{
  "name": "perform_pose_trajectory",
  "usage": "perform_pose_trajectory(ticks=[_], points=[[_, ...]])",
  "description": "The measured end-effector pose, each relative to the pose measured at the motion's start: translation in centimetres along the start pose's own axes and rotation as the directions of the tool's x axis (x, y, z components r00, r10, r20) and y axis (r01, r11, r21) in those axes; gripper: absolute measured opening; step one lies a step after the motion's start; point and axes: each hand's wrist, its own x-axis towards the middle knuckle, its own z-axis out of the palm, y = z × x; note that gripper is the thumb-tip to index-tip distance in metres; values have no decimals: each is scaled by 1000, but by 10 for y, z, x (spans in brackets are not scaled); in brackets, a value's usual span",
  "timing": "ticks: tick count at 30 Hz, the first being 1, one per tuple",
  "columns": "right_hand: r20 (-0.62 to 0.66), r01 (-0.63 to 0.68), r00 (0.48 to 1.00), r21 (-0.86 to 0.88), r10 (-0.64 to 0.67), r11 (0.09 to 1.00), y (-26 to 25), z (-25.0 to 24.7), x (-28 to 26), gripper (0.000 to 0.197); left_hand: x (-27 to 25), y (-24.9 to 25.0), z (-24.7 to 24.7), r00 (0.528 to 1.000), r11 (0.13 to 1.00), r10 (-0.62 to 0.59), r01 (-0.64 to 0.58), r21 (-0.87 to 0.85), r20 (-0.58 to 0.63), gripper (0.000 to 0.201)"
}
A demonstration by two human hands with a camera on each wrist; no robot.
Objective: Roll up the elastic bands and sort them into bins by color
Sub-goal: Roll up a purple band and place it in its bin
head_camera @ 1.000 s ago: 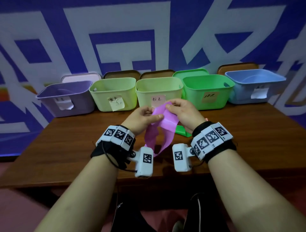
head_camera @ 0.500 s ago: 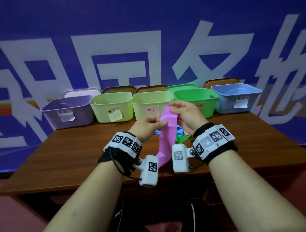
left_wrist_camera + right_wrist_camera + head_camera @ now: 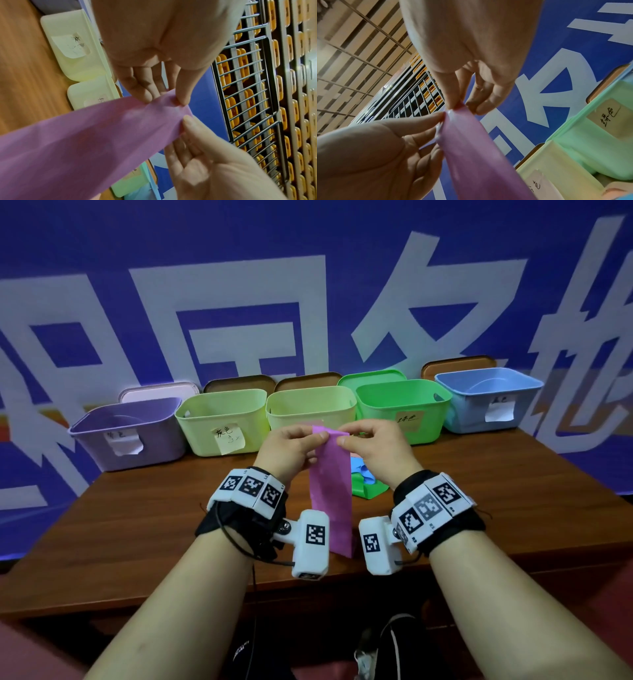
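A pink elastic band (image 3: 330, 491) hangs flat and straight above the table. My left hand (image 3: 317, 437) pinches its top left corner and my right hand (image 3: 343, 440) pinches its top right corner. In the left wrist view the left hand (image 3: 165, 100) holds the band (image 3: 85, 135) between thumb and fingers, with the right hand's thumb (image 3: 190, 121) on the same end. In the right wrist view the right hand (image 3: 461, 106) pinches the band's (image 3: 479, 155) top edge. A row of bins stands behind: purple (image 3: 126, 436), two yellow-green (image 3: 205, 419) (image 3: 298, 414), green (image 3: 428, 412), blue (image 3: 472, 409).
A green band (image 3: 371, 491) and a blue band (image 3: 359, 469) lie bunched on the wooden table (image 3: 137, 525) behind the pink one. Lids lean against the blue printed wall behind the bins. The table's front edge is just below my wrists.
The pink band was bunched and twisted between my hands; now it is pulled flat and hangs straight. Both hands have lifted and taken the top corners.
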Motion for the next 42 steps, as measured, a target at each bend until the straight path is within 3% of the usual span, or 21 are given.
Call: perform_pose_trajectory(ticks=[4, 9, 13, 17, 21, 31, 36, 42], points=[[-13, -6, 1000, 7, 6, 1000, 10, 8, 9, 17, 9, -7, -4, 993, 998, 52, -49, 36, -107, 15], [-10, -14, 1000, 31, 14, 999, 15, 17, 14, 18, 11, -7, -9, 979, 974, 159, -135, 183, -124, 3], [3, -30, 1000, 94, 29, 995, 6, 17, 17, 13, 14, -1, -11, 969, 944, 228, -195, 264, -99, 20], [-4, 3, 1000, 18, -3, 1000, -12, 8, 21, 4, 14, 15, -11, 962, 938, 260, -233, 255, -77, 20], [-25, 51, 998, -39, -52, 998, -30, 5, 25, 11, 9, 33, -12, 961, 933, 273, -251, 257, -52, 20], [43, 81, 995, 158, -89, 984, -68, 6, 18, 11, -10, 70, -13, 945, 944, 317, -305, 126, -84, 12], [-15, 133, 991, 54, -132, 990, -72, 2, 12, 14, -19, 77, -13, 933, 921, 350, -327, 212, -83, 13], [22, 151, 988, 61, -152, 987, -72, 3, 7, 6, -22, 76, -12, 940, 923, 332, -307, 233, -78, 13]])
